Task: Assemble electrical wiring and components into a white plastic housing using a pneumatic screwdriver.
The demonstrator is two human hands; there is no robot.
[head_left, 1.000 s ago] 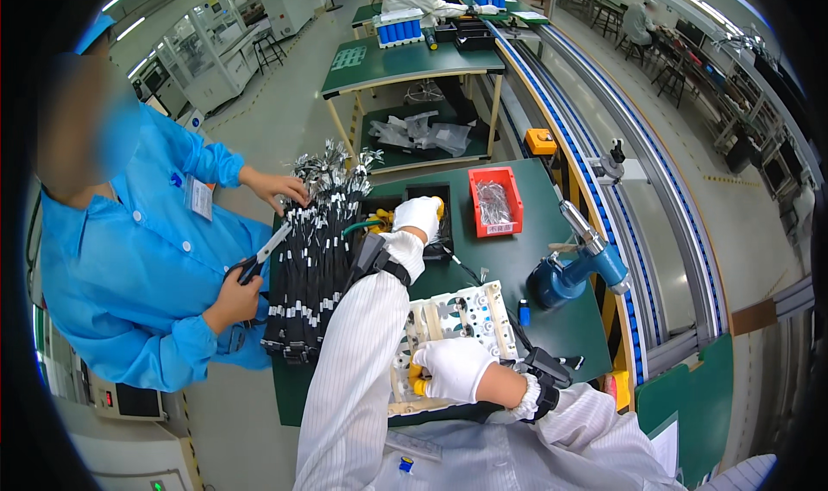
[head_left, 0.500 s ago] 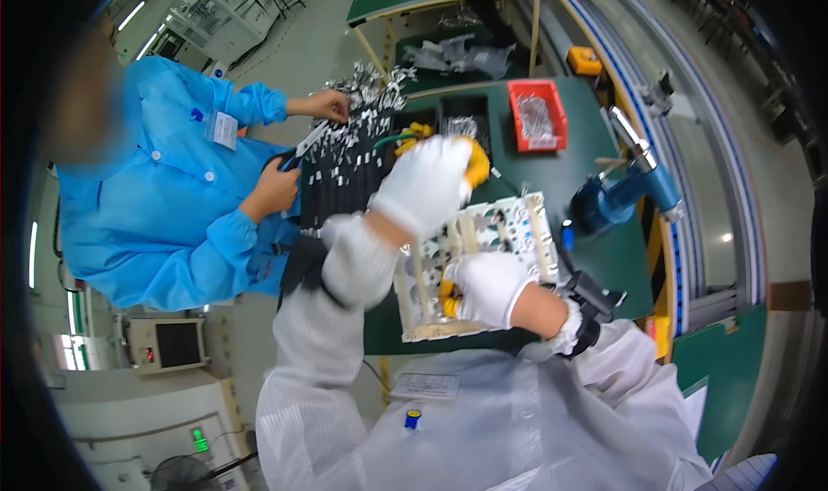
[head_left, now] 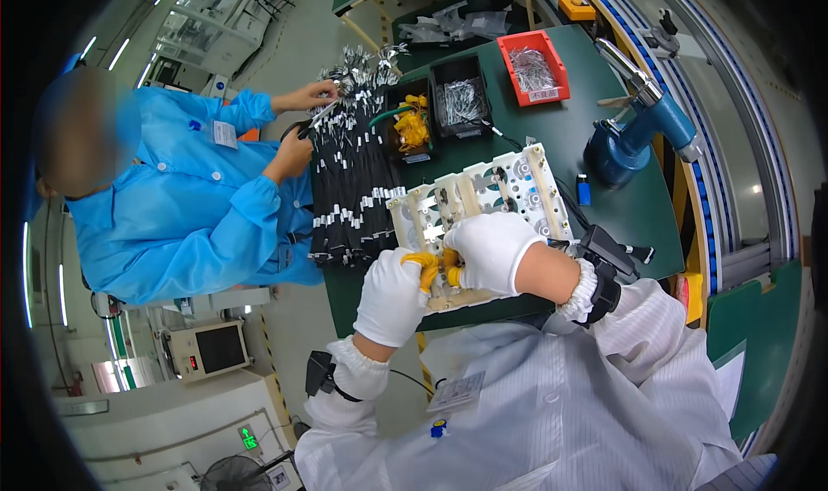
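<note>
A cream plastic frame (head_left: 468, 191) fitted with metal plates and round parts lies on the green table before me. Both hands wear white gloves with yellow-covered fingertips. At the frame's near left part, my left hand (head_left: 392, 299) is closed, thumb and fingers pinched together. Close beside it my right hand (head_left: 493, 254) reaches over the frame, its fingers curled down with the tips nearly meeting the left ones. Whatever lies between the fingertips is hidden.
Beyond the frame stand a black bin of yellow pieces (head_left: 412, 127), a black bin of metal pins (head_left: 461, 101) and a red bin (head_left: 535, 68). A blue hand tool (head_left: 634, 133) stands right. Left, black cables (head_left: 354, 189) lie by a co-worker (head_left: 198, 189) holding scissors.
My left hand has come back from over the black bins to the frame's near left edge, beside the right hand. The bins are now uncovered. My right hand stays at the frame.
</note>
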